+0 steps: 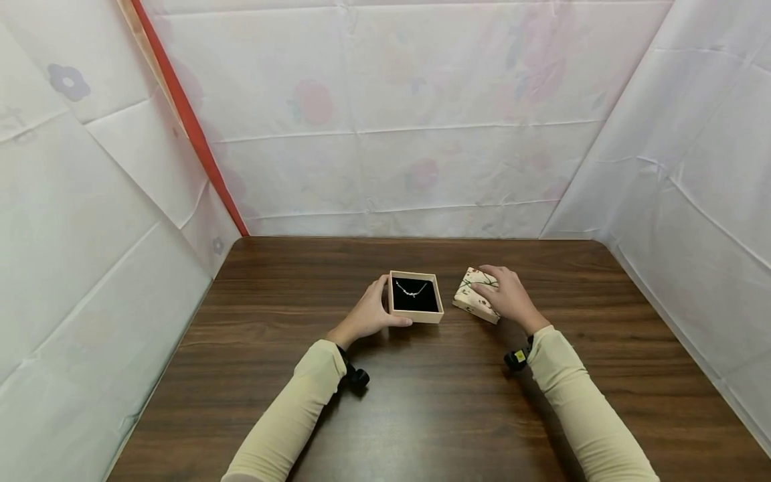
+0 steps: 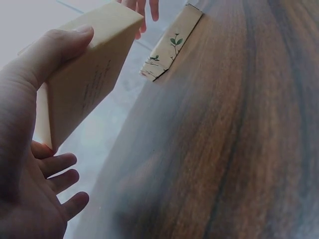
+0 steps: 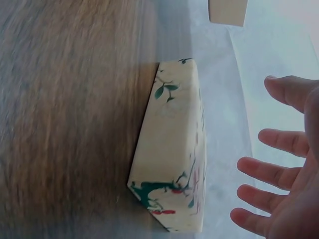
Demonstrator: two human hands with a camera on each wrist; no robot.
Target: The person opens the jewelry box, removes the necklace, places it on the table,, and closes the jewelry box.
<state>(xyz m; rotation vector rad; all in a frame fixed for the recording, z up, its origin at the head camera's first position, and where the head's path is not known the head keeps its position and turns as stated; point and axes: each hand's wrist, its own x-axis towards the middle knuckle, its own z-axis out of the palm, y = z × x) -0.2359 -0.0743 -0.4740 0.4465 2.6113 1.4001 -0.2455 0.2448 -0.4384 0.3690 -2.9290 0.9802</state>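
Observation:
A small cream box point(image 1: 417, 317) holds a black insert point(image 1: 415, 302) with a thin silver necklace point(image 1: 411, 292) across it. My left hand point(image 1: 370, 312) grips the box at its left side, thumb along the near wall; in the left wrist view the box point(image 2: 94, 74) is raised off the table and shows printed text underneath. The flower-printed lid point(image 1: 476, 304) lies on the table to the right, top side up. Just over the lid hovers my right hand point(image 1: 508, 294). In the right wrist view its spread fingers point(image 3: 269, 172) stand apart from the lid point(image 3: 172, 124).
Both things are on or over the far half of a dark wood table point(image 1: 415, 415). White printed sheets point(image 1: 391, 120) stand behind it and at both sides. A red strip point(image 1: 193, 127) runs down the left back corner. Each wrist carries a small black camera point(image 1: 358, 379).

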